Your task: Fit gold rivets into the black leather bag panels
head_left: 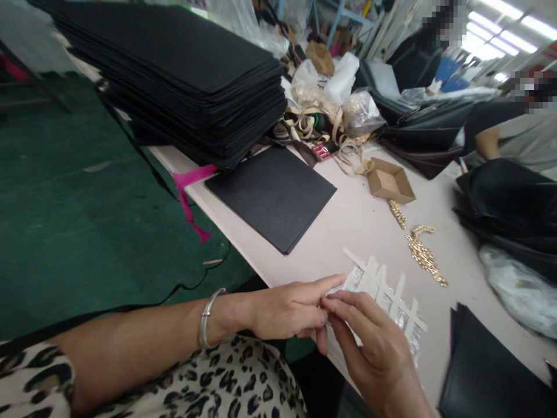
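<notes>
Near the table's front edge my two hands meet, fingertips touching. My left hand [282, 307], with a silver bangle [209, 316] on its wrist, stretches its index finger along the edge of a clear plastic sheet. Its thumb and other fingers are bent together beneath my right fingers. My right hand [383, 342] is closed in a pinch against them; whatever the fingertips grip is hidden. Under and beyond my hands lie pale strips [378, 276], crossing one another over the clear plastic sheet [385, 302]. My right hand covers part of them.
Flat black panels [272, 197] lie ahead, by a tall black stack [187, 87]. Gold chains [424, 258] and a cardboard tray [391, 181] sit right of centre. More black sheets [487, 366] lie near right. Plastic bags [342, 81] and ribbons crowd the back. Another person's arm shows far right.
</notes>
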A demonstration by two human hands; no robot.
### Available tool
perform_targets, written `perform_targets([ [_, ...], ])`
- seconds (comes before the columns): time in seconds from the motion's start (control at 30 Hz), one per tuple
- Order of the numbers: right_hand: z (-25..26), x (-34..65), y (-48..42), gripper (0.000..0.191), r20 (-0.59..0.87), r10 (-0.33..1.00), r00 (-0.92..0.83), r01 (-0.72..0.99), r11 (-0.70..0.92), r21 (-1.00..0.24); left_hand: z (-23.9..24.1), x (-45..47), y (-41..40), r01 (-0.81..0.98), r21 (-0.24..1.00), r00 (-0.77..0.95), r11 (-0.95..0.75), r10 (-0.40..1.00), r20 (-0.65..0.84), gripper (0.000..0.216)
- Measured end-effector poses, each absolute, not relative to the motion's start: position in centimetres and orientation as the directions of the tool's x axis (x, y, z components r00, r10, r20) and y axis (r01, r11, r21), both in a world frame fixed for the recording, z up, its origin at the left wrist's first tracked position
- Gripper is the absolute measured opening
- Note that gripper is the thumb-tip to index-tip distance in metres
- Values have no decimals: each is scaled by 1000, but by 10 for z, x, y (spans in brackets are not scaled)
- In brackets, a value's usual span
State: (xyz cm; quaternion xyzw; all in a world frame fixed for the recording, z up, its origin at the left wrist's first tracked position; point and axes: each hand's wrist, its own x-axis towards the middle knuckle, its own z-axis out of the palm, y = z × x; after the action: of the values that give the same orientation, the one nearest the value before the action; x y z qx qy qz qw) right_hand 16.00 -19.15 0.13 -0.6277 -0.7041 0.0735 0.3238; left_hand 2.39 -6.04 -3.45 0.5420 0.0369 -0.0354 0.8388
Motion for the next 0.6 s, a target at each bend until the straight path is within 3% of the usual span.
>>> perform_targets([
  [0.13, 4, 158, -184, 30, 373, 926, -66, 885, 227, -406, -37, 27, -59, 118, 811, 989, 573, 8, -150, 86],
  [0.3, 7, 162, -166, 27, 409, 870, -274, 888, 392, -239, -35, 22, -52, 144, 738, 969, 659, 56, -240, 91],
  [0.47, -6, 171, -150, 28, 289, 817, -499, 850, 526, -18, -39, 13, -44, 117, 664, 945, 738, 123, -303, 91],
  [0.6, -20, 173, -137, 32, 219, 811, -542, 838, 540, 77, -38, 7, -35, 92, 628, 903, 772, 201, -379, 84],
])
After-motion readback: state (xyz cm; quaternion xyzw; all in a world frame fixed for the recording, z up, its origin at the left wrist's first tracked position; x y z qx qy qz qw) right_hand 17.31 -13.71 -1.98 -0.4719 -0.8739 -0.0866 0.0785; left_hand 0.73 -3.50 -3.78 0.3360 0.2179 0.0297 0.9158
